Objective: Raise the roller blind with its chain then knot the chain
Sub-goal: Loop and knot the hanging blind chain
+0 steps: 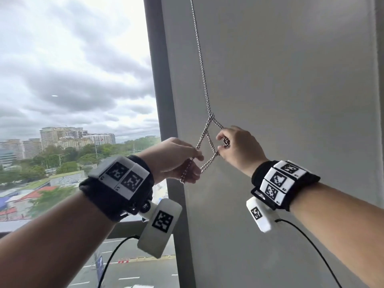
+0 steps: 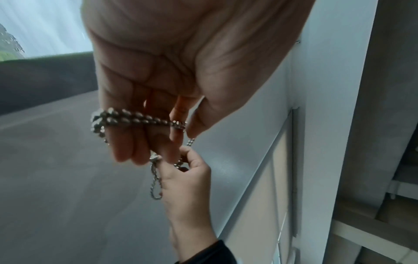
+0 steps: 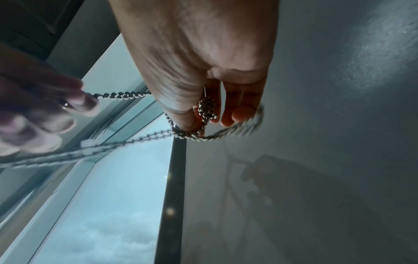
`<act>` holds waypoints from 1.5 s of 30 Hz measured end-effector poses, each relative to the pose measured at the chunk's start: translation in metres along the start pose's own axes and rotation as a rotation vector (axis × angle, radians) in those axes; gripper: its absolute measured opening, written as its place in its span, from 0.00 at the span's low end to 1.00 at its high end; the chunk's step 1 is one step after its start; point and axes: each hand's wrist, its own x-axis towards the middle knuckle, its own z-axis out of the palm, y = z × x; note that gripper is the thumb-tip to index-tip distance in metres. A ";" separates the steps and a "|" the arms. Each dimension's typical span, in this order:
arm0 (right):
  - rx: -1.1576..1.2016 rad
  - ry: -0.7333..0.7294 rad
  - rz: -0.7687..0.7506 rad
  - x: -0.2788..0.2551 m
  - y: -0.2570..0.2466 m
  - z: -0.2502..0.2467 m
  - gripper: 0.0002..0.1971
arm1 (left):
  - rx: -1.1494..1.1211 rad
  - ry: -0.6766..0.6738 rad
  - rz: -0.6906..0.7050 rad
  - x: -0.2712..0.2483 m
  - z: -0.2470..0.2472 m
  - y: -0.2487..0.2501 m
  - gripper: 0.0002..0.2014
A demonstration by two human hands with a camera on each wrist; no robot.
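Chain against grey wall beside window, both hands' fingers pinching its strands.

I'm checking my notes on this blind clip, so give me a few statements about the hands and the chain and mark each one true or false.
1. Both hands hold the chain. True.
2. The left hand hangs idle below the window frame. False: it grips chain strands at chest height.
3. The chain strands cross above the hands, forming a diamond-shaped loop. True.
4. The right hand is open and flat against the wall. False: its fingers curl round a bunch of chain.
5. The window shows a night sky. False: cloudy daylight over buildings.
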 end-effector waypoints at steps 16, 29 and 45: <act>0.475 -0.032 0.189 -0.008 -0.006 -0.002 0.07 | -0.011 -0.201 -0.126 0.013 0.021 -0.071 0.07; 0.609 -0.071 0.088 -0.021 -0.016 -0.007 0.10 | -0.591 0.247 0.170 0.042 0.045 -0.048 0.04; 0.773 -0.070 0.042 -0.029 -0.011 -0.008 0.17 | -0.571 0.206 0.274 0.049 0.051 -0.047 0.11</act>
